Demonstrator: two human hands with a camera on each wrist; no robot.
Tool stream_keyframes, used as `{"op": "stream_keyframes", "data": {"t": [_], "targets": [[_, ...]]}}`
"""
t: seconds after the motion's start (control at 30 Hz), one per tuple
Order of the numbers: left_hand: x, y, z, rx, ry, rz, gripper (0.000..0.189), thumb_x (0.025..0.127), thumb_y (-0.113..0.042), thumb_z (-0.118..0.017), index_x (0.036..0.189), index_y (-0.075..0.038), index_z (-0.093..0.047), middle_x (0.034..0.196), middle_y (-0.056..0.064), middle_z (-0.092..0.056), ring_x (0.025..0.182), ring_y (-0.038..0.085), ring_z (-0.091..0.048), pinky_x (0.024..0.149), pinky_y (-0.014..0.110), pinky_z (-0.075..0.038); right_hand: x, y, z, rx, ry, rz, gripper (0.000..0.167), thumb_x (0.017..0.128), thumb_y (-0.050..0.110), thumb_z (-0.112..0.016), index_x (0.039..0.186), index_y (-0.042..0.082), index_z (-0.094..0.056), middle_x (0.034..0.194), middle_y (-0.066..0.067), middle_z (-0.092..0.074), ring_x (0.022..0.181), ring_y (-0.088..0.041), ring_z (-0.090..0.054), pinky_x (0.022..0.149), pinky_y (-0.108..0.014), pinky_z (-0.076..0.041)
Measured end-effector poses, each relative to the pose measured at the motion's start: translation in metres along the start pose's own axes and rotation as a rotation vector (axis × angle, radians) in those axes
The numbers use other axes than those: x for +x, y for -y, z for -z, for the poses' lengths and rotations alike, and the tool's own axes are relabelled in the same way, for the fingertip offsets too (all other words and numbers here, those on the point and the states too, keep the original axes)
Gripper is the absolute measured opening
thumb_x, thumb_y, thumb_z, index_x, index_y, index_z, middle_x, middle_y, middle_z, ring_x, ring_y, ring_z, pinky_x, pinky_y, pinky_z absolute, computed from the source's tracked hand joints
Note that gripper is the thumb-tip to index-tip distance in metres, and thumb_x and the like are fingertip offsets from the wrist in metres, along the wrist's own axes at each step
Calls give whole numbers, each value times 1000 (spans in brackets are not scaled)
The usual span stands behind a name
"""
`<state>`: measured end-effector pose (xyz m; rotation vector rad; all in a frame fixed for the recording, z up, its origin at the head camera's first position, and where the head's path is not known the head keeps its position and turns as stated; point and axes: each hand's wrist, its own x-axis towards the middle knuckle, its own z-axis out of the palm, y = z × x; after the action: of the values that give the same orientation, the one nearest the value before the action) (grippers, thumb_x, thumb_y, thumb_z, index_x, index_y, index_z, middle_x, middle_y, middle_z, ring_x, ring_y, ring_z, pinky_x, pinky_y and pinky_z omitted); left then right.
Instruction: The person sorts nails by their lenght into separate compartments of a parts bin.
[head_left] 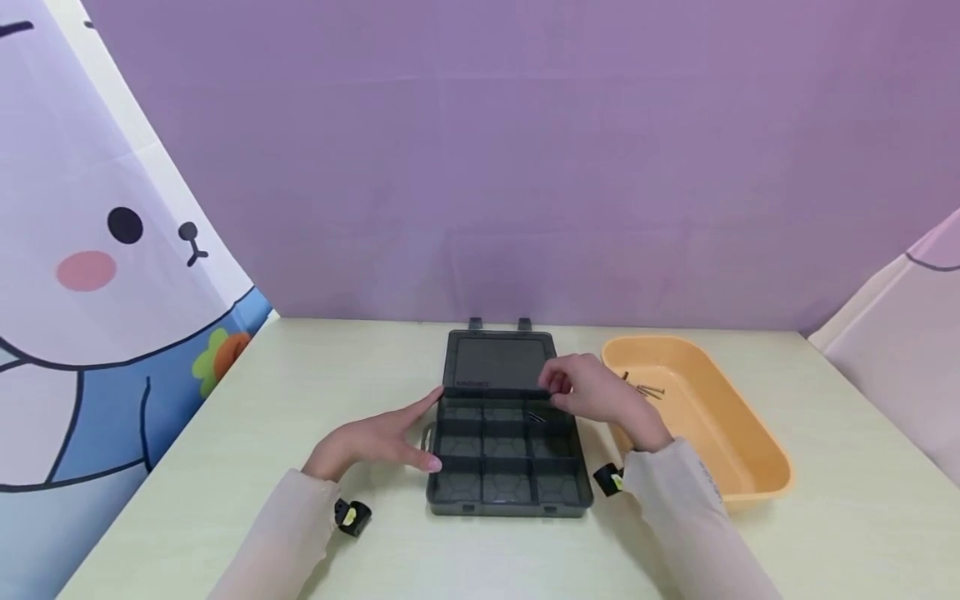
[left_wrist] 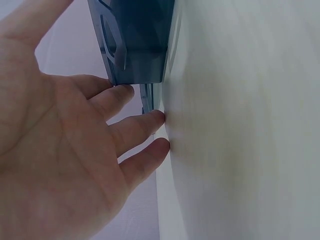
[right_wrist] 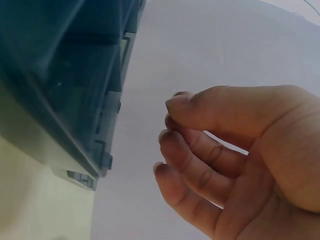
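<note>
A dark translucent compartment box (head_left: 506, 468) lies on the table with its lid (head_left: 498, 364) swung back. My left hand (head_left: 378, 439) is at its left side, fingers extended and spread, thumb at the side rim and index fingertip near the back corner. In the left wrist view, a fingertip touches the box's end (left_wrist: 137, 65). My right hand (head_left: 588, 387) hovers over the back right, fingers curled and thumb tip against the index finger; nothing shows between them in the right wrist view. A couple of thin dark screws or nails (head_left: 536, 417) show at the back right compartment below it.
An orange tray (head_left: 720, 417) stands right of the box, with several screws or nails (head_left: 647, 391) near its left side. The right forearm passes over the tray's near left edge. Behind the table hangs a purple cloth (head_left: 480, 167), with a cartoon-printed cloth (head_left: 82, 325) at left.
</note>
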<state>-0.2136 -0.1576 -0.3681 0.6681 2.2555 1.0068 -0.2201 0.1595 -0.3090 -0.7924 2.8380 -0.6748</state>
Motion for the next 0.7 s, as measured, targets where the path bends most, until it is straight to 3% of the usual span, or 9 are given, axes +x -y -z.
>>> {"op": "stream_keyframes", "data": {"t": [0.7], "targets": [[-2,-1,-1,5,-5,7,112,80,-42,-75,154,-13,4,161,15,-2,147,36,-7,116,55,-16,-23,-13,42,-99,-9,0,14,81,-6,-59,89,3,-66,74,-1,-61,65,-12,-51,63,-28,-46]]}}
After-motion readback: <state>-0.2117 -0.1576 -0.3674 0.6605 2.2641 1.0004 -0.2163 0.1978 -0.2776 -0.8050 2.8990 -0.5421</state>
